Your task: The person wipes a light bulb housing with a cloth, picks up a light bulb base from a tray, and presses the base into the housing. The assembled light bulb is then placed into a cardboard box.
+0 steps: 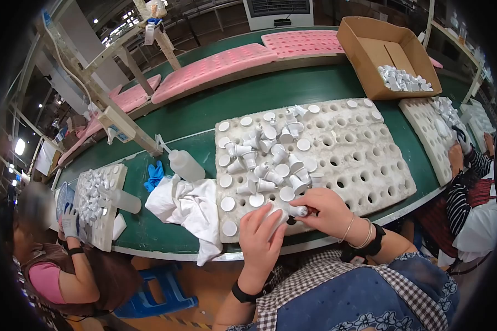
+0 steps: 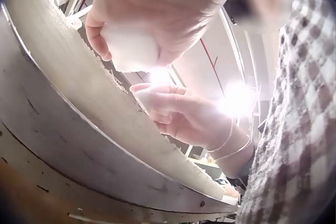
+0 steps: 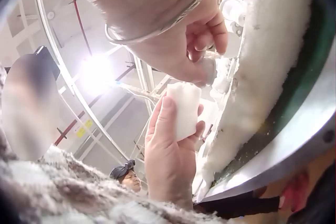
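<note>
My left hand (image 1: 255,243) grips a smooth white block (image 3: 184,111), with fingers and thumb round its sides. Just to its right, my right hand (image 1: 328,212) pinches a small white bulb-shaped part (image 1: 299,211) with a silvery end. Both hands are close together over the near edge of a white foam tray (image 1: 364,165) full of round holes. Several similar white bulb parts (image 1: 248,157) lie heaped on the tray's left half, and others stand in holes with flat round faces up.
A white cloth (image 1: 188,201), a spray bottle (image 1: 186,165) and a blue glove (image 1: 154,175) lie left of the tray. Behind it stand pink foam trays (image 1: 215,69) and a cardboard box (image 1: 392,49) of white parts. People work at trays on both sides.
</note>
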`<state>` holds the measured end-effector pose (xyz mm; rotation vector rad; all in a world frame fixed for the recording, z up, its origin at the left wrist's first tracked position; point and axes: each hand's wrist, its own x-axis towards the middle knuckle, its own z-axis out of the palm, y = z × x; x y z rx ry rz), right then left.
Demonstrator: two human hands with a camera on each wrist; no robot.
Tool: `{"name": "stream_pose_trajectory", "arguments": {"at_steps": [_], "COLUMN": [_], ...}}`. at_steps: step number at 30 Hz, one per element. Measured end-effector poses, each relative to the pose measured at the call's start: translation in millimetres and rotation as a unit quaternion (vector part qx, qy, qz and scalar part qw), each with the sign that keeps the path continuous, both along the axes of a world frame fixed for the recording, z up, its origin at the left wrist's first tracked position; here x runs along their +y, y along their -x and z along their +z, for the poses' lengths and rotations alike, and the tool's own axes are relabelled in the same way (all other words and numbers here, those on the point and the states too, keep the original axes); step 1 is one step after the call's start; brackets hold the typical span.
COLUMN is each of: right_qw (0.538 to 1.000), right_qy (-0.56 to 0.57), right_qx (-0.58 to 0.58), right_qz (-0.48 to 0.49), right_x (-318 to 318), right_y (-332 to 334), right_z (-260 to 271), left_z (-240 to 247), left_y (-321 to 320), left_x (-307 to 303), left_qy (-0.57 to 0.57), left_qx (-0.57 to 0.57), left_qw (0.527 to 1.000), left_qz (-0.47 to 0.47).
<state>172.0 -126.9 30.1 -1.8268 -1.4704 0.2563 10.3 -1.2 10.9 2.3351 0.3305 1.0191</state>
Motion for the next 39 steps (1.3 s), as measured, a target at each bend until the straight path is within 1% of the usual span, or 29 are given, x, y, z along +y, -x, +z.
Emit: {"name": "stream_pose_trajectory", "arguments": {"at_steps": [1, 2, 3, 4, 5, 6, 7, 9, 10, 11, 12, 13, 14, 15, 17, 19, 20, 21, 22, 23, 25, 26, 28, 29, 31, 35, 37, 38, 39], "right_qw": [0.999, 0.999, 0.998, 0.968, 0.895, 0.824, 0.823, 0.917, 0.963, 0.963, 0.988, 0.998, 0.999, 0.999, 0.988, 0.988, 0.986, 0.982, 0.981, 0.981, 0.99, 0.99, 0.985, 0.985, 0.994, 0.997, 0.999, 0.999, 0.962], "right_qy": [-0.012, -0.044, -0.049, -0.067, -0.08, -0.077, -0.078, 0.009, 0.051, 0.05, 0.045, 0.037, 0.021, 0.019, 0.09, 0.091, 0.062, 0.035, 0.048, 0.049, 0.035, 0.036, 0.007, 0.007, 0.008, -0.014, 0.004, 0.005, 0.017], "right_qx": [0.031, 0.032, 0.031, 0.24, 0.439, 0.561, 0.562, 0.396, 0.26, 0.262, 0.15, 0.035, 0.033, 0.034, 0.125, 0.122, 0.152, 0.183, 0.186, 0.186, 0.138, 0.138, 0.17, 0.169, 0.103, 0.064, 0.021, 0.021, 0.271], "right_qz": [0.007, 0.007, 0.012, 0.01, 0.009, 0.004, 0.011, -0.05, -0.041, -0.034, -0.005, 0.025, 0.012, 0.024, -0.022, -0.001, -0.007, -0.014, -0.026, -0.025, -0.009, -0.008, 0.011, 0.011, 0.041, 0.043, 0.028, 0.029, 0.026], "right_x": [-1.3, -2.6, -5.4, -7.8, -8.4, -11.1, -12.9, -17.2, -16.1, -14.5, -11.7, -7.9, -5.2, -3.8, -2.7, -3.8, -5.9, -6.3, -7.4, -6.6, -6.6, -6.7, -5.9, -5.9, -7.1, -7.1, -8.4, -8.0, -8.3], "right_y": [-1.9, -1.2, 0.1, 1.1, 1.2, 2.6, 1.2, -3.3, -4.3, -3.6, -2.1, 0.2, 4.5, 9.1, 17.5, 14.6, 13.7, 14.4, 15.7, 16.9, 19.1, 20.5, 21.5, 20.7, 19.2, 20.6, 21.2, 20.9, 20.9], "right_z": [1.0, -1.2, -2.5, -3.0, -1.1, 10.4, 10.5, 6.3, 2.5, -4.4, -12.3, -16.7, -16.2, -8.9, 9.0, 1.2, -8.0, -10.6, -3.8, 0.9, 6.0, 7.2, 9.4, 10.2, 10.9, 9.3, 13.3, 12.5, 10.0], "left_z": [-0.4, -1.7, -1.4, -0.6, -0.3, -0.8, -1.8, -2.2, -0.6, 1.2, 4.5, 7.5, 9.7, 10.2, 1.7, -6.9, -7.1, -5.8, -4.6, -0.6, 7.3, 4.1, -2.5, -2.6, -2.9, -6.0, -5.3, -1.2, 5.7], "left_y": [1.1, 2.5, 3.1, 3.1, 3.3, 3.6, 3.7, 2.9, 1.9, 1.1, 0.1, -1.6, -2.4, -3.2, -5.5, -4.9, -3.9, -3.1, -2.9, -4.1, -7.1, -6.7, -6.4, -6.7, -6.5, -4.5, -5.3, -4.8, -3.3], "left_x": [1.2, 1.7, 0.9, 0.7, 1.1, 1.4, 1.5, 2.2, 1.3, -0.2, -1.9, -3.5, -5.8, -7.8, -5.9, 2.1, 4.6, 5.4, 5.2, 3.2, -3.9, -4.5, -2.9, -2.7, -3.8, -4.0, -2.1, -0.7, 0.0], "left_qy": [0.011, 0.007, 0.015, 0.023, 0.018, 0.027, 0.037, 0.031, 0.023, 0.016, -0.011, -0.015, -0.045, -0.075, -0.092, -0.04, -0.042, 0.0, 0.043, 0.045, 0.095, 0.096, 0.179, 0.179, 0.191, 0.23, 0.251, 0.251, 0.118], "left_qx": [-0.002, -0.005, -0.007, -0.01, -0.011, -0.016, -0.021, -0.022, -0.024, -0.024, -0.023, -0.023, -0.01, 0.004, 0.027, 0.052, 0.052, 0.03, 0.007, 0.008, 0.017, 0.017, 0.055, 0.055, 0.019, 0.023, -0.037, -0.038, -0.047], "left_qw": [1.0, 1.0, 1.0, 1.0, 1.0, 0.999, 0.999, 0.999, 0.999, 1.0, 1.0, 1.0, 0.998, 0.996, 0.995, 0.998, 0.998, 1.0, 0.999, 0.999, 0.995, 0.995, 0.981, 0.981, 0.98, 0.971, 0.966, 0.966, 0.99], "left_qz": [0.003, 0.007, 0.004, 0.002, 0.009, 0.006, 0.002, 0.01, 0.003, -0.005, -0.017, -0.009, -0.034, -0.057, -0.027, 0.015, 0.02, 0.011, 0.001, 0.002, -0.037, -0.036, -0.05, -0.049, -0.057, -0.053, -0.053, -0.052, -0.055]}}
